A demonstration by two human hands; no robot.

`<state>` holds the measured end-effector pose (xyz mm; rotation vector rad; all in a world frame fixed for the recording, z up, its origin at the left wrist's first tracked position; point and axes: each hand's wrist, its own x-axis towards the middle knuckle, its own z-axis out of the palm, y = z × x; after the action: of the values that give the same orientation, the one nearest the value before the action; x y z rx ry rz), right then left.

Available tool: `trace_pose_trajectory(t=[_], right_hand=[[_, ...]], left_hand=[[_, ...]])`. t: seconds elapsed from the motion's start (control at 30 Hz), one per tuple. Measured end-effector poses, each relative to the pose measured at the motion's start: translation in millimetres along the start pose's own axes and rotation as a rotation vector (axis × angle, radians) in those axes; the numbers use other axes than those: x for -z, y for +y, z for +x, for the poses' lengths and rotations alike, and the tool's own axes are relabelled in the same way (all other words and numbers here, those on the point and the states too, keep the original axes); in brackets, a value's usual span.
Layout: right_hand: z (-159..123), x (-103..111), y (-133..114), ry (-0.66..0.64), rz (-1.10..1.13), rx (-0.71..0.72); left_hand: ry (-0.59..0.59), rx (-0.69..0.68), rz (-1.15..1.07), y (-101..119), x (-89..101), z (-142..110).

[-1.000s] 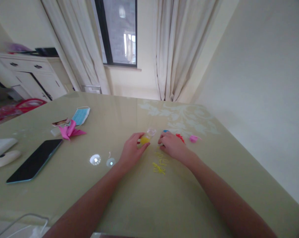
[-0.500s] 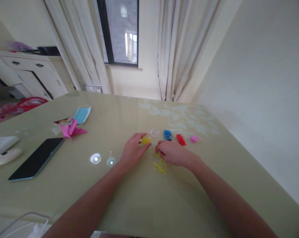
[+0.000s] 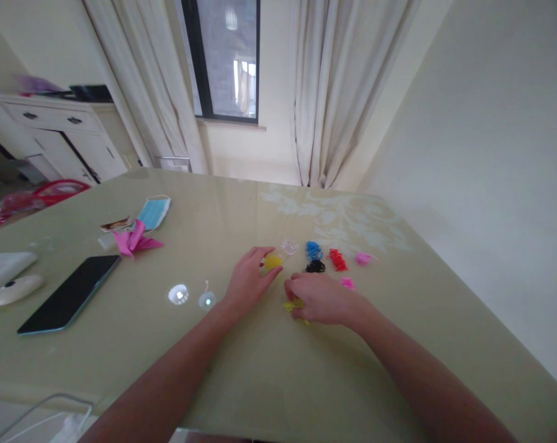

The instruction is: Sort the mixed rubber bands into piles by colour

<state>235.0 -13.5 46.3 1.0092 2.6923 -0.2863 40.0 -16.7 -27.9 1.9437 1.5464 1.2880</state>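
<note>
My left hand (image 3: pixel 251 278) curves its thumb and fingers around a small clear round container (image 3: pixel 273 263) with yellow contents. Its see-through lid (image 3: pixel 289 247) appears flipped open behind it. To the right, my right hand (image 3: pixel 323 296) is bent down onto a loose pile of yellow rubber bands (image 3: pixel 294 304), fingertips pinched among them. The hand covers part of that pile. Beyond it lie small heaps of blue bands (image 3: pixel 313 250), black bands (image 3: pixel 315 266) and red bands (image 3: pixel 338 259). Pink bands (image 3: pixel 347 283) show just past my right wrist.
A pink bundle (image 3: pixel 364 259) rests farther right on the glossy table (image 3: pixel 269 381). Toward the left are a dark-screened phone (image 3: pixel 71 294), a pink folded-paper shape (image 3: pixel 136 240), a blue face mask (image 3: pixel 154 213) and a white oval object (image 3: pixel 15 290). A wall bounds the right side.
My right hand has moved nearer to me, down onto the lower yellow bands, uncovering the black and pink heaps. My left hand stays at the container.
</note>
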Motion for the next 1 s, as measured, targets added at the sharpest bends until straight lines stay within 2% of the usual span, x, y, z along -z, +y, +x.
trace_pose_trajectory(t=[0.4, 0.57, 0.73, 0.83, 1.0], right_hand=[[7.0, -5.0, 11.6, 0.049, 0.074, 0.034], [-7.7, 19.9, 27.8, 0.184, 0.243, 0.052], [-25.3, 42.8, 42.4, 0.445, 0.459, 0.008], [-23.0, 44.4, 42.9, 0.572, 0.401, -0.049], [-13.5, 38.1, 39.7, 0.546, 0.243, -0.045]], left_hand=[[-0.002, -0.008, 0.025, -2.6, -0.3, -0.2], [-0.004, -0.014, 0.085, -3.8, -0.2, 0.5], [-0.028, -0.06, 0.232, -1.8, -0.1, -1.3], [-0.048, -0.115, 0.305, -2.0, -0.6, -2.7], [-0.035, -0.165, 0.333, -4.2, -1.0, -3.3]])
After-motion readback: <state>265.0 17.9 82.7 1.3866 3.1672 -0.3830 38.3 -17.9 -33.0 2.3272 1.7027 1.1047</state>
